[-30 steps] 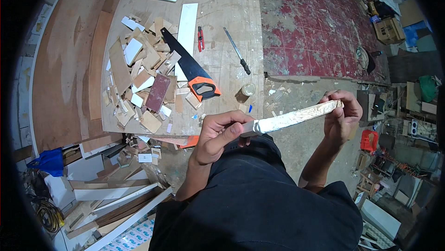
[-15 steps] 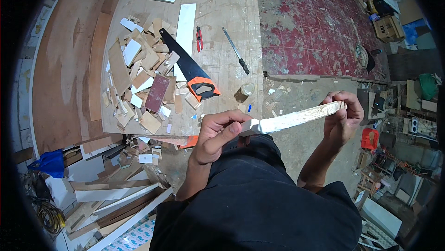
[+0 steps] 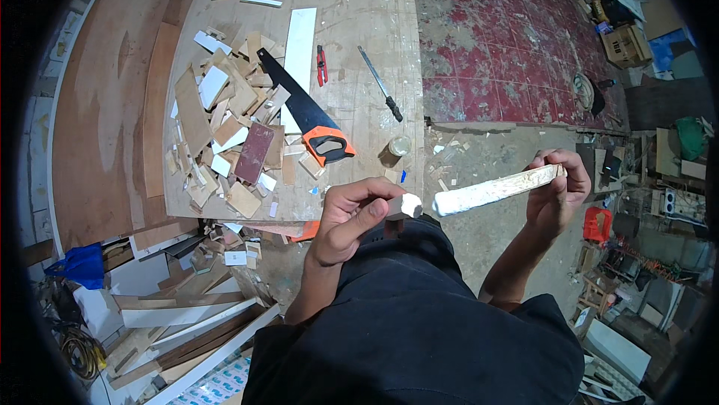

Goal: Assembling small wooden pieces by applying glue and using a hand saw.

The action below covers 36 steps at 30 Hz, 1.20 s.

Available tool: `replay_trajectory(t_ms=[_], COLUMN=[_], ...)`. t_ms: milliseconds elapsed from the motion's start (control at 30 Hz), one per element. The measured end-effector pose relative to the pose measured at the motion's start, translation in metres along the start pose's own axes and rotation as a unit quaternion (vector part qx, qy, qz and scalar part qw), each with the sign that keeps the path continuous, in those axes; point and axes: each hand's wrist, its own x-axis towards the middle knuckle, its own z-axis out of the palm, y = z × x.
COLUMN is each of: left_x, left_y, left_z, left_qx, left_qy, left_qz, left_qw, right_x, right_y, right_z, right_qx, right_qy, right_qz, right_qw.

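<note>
My left hand [image 3: 350, 219] pinches a small wood block [image 3: 395, 208] between thumb and fingers; its right-hand end is coated white. In my right hand [image 3: 560, 189] is the far end of a wooden stick [image 3: 494, 190], held between thumb and fingertips. White paste, seemingly glue, covers the stick's left part, thickest at its tip. A short gap separates that tip from the block. Both pieces are up in front of my body, just off the near edge of the worktable [image 3: 352, 1]. A small open jar [image 3: 399, 145] stands on the table close by.
On the table, a handsaw [image 3: 298, 105] with an orange handle lies beside a heap of wood offcuts [image 3: 236, 94]. Nearby are a white board [image 3: 301, 38], a red cutter [image 3: 322, 66] and a black-handled metal rod [image 3: 380, 83]. Boards [image 3: 180, 308] clutter the lower left floor.
The stick's white-coated tip has come away from the block and moved right. The block's whitened end now shows. My right hand has shifted slightly right; my left hand has barely moved.
</note>
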Motion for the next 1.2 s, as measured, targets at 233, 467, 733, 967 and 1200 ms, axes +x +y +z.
replay_trajectory(t_ms=[233, 467, 733, 967, 1200], left_x=[0.001, -0.001, 0.001, 0.000, 0.004], left_y=[0.004, 0.004, 0.002, 0.005, 0.000], left_z=[0.004, 0.003, 0.002, 0.005, 0.000], left_qx=[0.006, -0.008, 0.009, -0.019, -0.023], left_qy=[0.002, 0.016, -0.002, 0.003, -0.018], left_qz=[0.009, 0.008, 0.018, -0.002, 0.018], left_qw=[1.000, 1.000, 1.000, 1.000, 0.999], right_x=[-0.001, -0.003, 0.000, 0.004, 0.004], right_y=[0.002, 0.003, 0.006, 0.011, 0.009], right_z=[0.013, 0.005, 0.017, 0.011, 0.012], right_qx=[-0.024, 0.009, 0.002, -0.012, 0.011], right_qy=[-0.023, -0.025, -0.024, -0.008, 0.009], right_qz=[0.030, 0.024, 0.018, 0.019, 0.005], right_qw=[0.999, 0.999, 1.000, 1.000, 1.000])
